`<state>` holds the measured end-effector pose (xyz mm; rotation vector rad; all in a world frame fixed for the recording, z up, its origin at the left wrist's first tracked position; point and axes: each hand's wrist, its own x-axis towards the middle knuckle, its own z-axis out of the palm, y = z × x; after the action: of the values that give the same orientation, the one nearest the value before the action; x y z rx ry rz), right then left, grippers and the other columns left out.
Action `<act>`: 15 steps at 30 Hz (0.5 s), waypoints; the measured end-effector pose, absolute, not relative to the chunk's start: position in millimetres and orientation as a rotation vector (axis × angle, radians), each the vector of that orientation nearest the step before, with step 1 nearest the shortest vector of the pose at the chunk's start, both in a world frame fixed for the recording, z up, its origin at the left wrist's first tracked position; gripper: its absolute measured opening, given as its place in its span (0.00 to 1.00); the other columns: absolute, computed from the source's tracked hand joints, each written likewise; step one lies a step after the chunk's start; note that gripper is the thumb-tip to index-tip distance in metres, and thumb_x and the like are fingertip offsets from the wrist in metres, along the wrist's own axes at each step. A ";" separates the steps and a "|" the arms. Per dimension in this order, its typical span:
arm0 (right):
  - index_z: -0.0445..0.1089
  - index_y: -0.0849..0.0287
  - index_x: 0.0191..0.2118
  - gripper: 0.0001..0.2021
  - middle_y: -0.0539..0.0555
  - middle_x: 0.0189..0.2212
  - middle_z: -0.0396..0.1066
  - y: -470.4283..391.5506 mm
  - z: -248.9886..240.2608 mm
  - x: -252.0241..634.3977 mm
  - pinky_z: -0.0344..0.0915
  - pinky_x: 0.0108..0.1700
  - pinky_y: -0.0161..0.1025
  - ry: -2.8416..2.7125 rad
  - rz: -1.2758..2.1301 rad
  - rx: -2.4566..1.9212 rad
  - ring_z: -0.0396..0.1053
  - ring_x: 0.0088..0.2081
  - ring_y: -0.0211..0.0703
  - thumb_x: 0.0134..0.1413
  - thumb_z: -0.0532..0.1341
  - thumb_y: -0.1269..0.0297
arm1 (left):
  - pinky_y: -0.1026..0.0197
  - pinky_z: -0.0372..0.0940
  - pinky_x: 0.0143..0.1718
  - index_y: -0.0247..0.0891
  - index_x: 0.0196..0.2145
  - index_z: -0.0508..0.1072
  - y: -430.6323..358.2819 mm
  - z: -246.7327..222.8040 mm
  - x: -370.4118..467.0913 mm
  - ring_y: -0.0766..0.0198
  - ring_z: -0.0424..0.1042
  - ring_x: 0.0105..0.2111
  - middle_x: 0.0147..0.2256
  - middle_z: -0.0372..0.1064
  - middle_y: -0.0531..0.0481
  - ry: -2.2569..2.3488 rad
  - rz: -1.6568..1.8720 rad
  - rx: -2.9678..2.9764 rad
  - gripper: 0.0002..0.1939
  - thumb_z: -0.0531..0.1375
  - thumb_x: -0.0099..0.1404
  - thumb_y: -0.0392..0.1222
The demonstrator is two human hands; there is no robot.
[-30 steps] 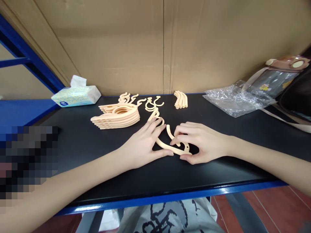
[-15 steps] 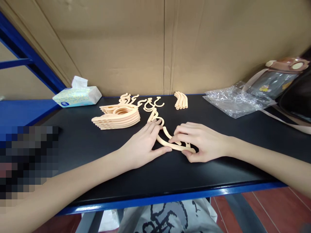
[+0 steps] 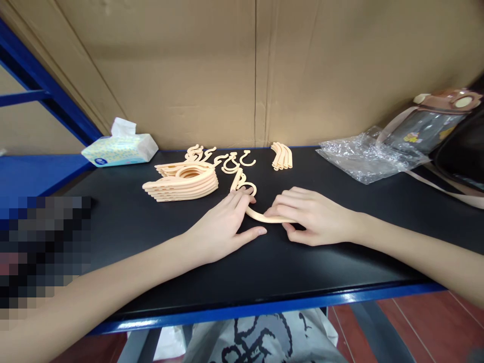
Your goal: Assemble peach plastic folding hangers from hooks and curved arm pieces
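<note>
A peach plastic clothes hanger (image 3: 260,217) lies on the black tabletop between my hands. My left hand (image 3: 223,222) has its fingers over the hanger's middle, hiding that part, and its thumb stretched away from it. A hook (image 3: 249,188) and a straight piece (image 3: 237,179) stick out beyond those fingertips. My right hand (image 3: 310,217) is closed around the hanger's right arm, covering its end. Just left of the hanger stands a stack of similar hanger pieces (image 3: 181,189). Several loose hooks (image 3: 230,162) lie behind it.
Short curved tubes (image 3: 282,156) lie at the table's back edge. A tissue pack (image 3: 121,148) stands back left. At right are a crumpled clear plastic bag (image 3: 370,156), a strapped bottle (image 3: 427,121) and a dark object at the edge. A cardboard wall (image 3: 212,75) rises behind.
The hanger's right arm has swung slightly away from me with my right hand, and its two separate curved strips now show as one. My left hand has barely moved.
</note>
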<state>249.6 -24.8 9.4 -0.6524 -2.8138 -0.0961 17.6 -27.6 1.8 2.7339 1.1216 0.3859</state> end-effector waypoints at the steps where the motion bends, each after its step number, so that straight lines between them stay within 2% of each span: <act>1: 0.66 0.61 0.46 0.15 0.54 0.35 0.68 -24.5 9.2 249.5 0.57 0.41 0.41 -2.802 -0.105 -0.674 0.62 0.37 0.42 0.53 0.51 0.73 | 0.50 0.55 0.58 0.35 0.51 0.59 -27.6 1.7 17.6 0.52 0.52 0.60 0.58 0.54 0.38 1.114 0.386 2.742 0.25 0.52 0.66 0.56; 6: 0.66 0.64 0.45 0.15 0.56 0.38 0.69 -20.8 7.9 251.8 0.56 0.46 0.44 -2.756 -0.187 -0.769 0.62 0.42 0.45 0.52 0.51 0.76 | 0.50 0.55 0.59 0.35 0.54 0.57 -28.2 1.6 17.9 0.54 0.52 0.60 0.59 0.53 0.39 1.090 0.385 2.764 0.25 0.51 0.67 0.55; 9: 0.66 0.62 0.46 0.16 0.56 0.40 0.69 -17.0 7.0 254.4 0.55 0.48 0.44 -2.748 -0.198 -0.812 0.61 0.44 0.46 0.53 0.50 0.78 | 0.52 0.56 0.59 0.35 0.55 0.57 -28.4 2.5 18.3 0.55 0.53 0.60 0.59 0.53 0.40 1.068 0.380 2.753 0.25 0.52 0.67 0.53; 13: 0.67 0.60 0.45 0.16 0.55 0.40 0.69 -13.0 6.4 255.6 0.55 0.49 0.44 -2.746 -0.208 -0.835 0.60 0.45 0.46 0.55 0.49 0.78 | 0.54 0.57 0.58 0.38 0.55 0.56 -28.6 5.1 19.0 0.58 0.54 0.59 0.59 0.52 0.44 0.996 0.401 2.748 0.18 0.49 0.68 0.40; 15: 0.67 0.61 0.44 0.16 0.55 0.40 0.69 -12.1 6.2 255.3 0.55 0.48 0.44 -2.745 -0.216 -0.845 0.60 0.44 0.45 0.55 0.49 0.79 | 0.55 0.56 0.59 0.39 0.55 0.57 -28.8 6.9 19.3 0.60 0.54 0.59 0.59 0.52 0.45 0.957 0.422 2.749 0.20 0.48 0.65 0.33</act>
<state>255.3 -12.1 6.2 -0.8448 -2.7452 -0.2164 19.3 -28.8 6.9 2.7488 0.9567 0.4224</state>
